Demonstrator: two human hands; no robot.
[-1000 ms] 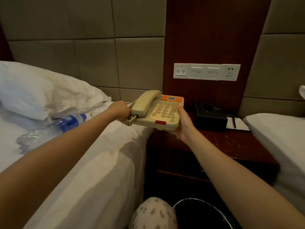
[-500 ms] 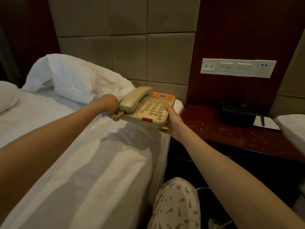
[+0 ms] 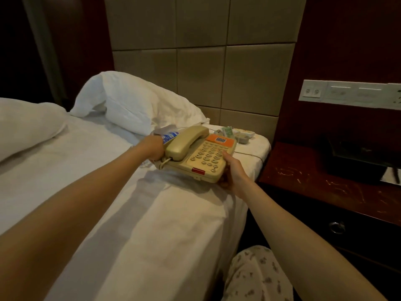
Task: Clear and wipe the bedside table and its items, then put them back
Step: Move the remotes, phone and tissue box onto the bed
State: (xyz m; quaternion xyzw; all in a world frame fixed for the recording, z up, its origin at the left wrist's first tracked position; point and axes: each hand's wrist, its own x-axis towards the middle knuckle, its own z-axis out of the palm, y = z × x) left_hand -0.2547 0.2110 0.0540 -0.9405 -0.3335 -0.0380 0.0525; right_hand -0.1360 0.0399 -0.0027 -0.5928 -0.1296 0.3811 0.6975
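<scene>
A beige desk telephone (image 3: 198, 155) with an orange label and its handset on the cradle is held over the white bed (image 3: 108, 192), near the bed's right edge. My left hand (image 3: 154, 147) grips its left side by the coiled cord. My right hand (image 3: 233, 172) holds its right side, thumb on the keypad edge. The dark red bedside table (image 3: 325, 192) stands to the right, its top scratched. A water bottle (image 3: 171, 135) lies on the bed behind the phone, mostly hidden.
Small packets and a tray (image 3: 238, 133) lie on the bed's corner by the headboard. A black box (image 3: 358, 159) and a notepad (image 3: 391, 174) sit on the table's back. Pillows (image 3: 134, 101) lie at the bed's head. A white switch panel (image 3: 349, 94) is on the wall.
Both hands have carried the telephone leftward from above the bedside table to low over the bed. The view has turned left with it.
</scene>
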